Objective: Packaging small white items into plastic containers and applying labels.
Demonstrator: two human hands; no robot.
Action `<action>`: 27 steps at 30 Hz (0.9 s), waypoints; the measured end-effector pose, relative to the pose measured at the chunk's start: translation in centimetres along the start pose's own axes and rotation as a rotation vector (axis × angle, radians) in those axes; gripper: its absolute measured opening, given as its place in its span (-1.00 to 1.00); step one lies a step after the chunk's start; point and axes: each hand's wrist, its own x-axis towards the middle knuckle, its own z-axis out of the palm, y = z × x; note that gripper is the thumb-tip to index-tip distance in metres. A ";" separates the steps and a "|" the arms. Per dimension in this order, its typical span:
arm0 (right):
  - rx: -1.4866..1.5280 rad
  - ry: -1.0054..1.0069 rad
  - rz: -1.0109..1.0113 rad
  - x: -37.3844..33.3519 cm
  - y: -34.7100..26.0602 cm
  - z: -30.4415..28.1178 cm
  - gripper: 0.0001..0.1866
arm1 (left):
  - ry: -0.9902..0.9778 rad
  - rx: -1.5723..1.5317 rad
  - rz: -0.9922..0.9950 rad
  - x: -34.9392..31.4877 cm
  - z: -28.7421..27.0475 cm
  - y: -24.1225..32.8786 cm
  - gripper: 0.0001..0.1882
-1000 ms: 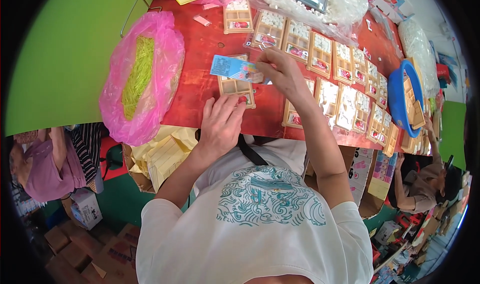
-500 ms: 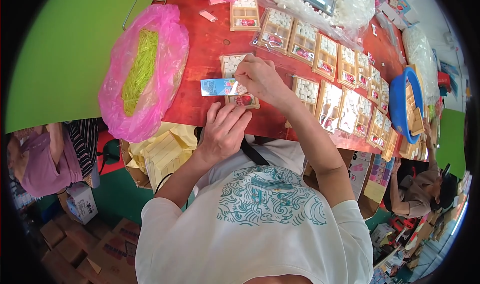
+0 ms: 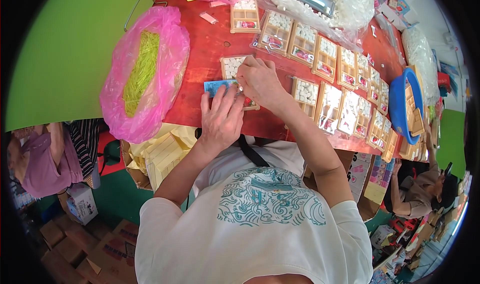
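A small tan compartment tray [image 3: 229,75] lies in front of me, its far compartment full of white pieces. A blue printed card [image 3: 211,87] lies across the middle of it and sticks out past its left side. My left hand [image 3: 222,115] rests with fingers stretched over the card and the tray's near part, covering much of both. At the tray's right side my right hand [image 3: 262,81] is closed in a pinch. A small whitish thing shows by its fingertips, but what the fingers hold is hidden.
Several filled trays [image 3: 302,40] stand in rows to the right. A pink bag [image 3: 172,66] of yellow-green sticks lies left. A clear bag [image 3: 345,26] of white pieces is at the back; a blue basin [image 3: 398,104] holds tan trays far right. A person [image 3: 422,191] sits beyond.
My left hand has moved forward from the tray's near edge onto the card and tray. My right hand has stayed nearly in place, still pinched.
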 end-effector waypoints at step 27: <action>-0.172 0.257 -0.110 -6.4 -1.4 0.4 -0.62 | -0.143 0.099 0.000 0.2 1.4 -0.3 -0.49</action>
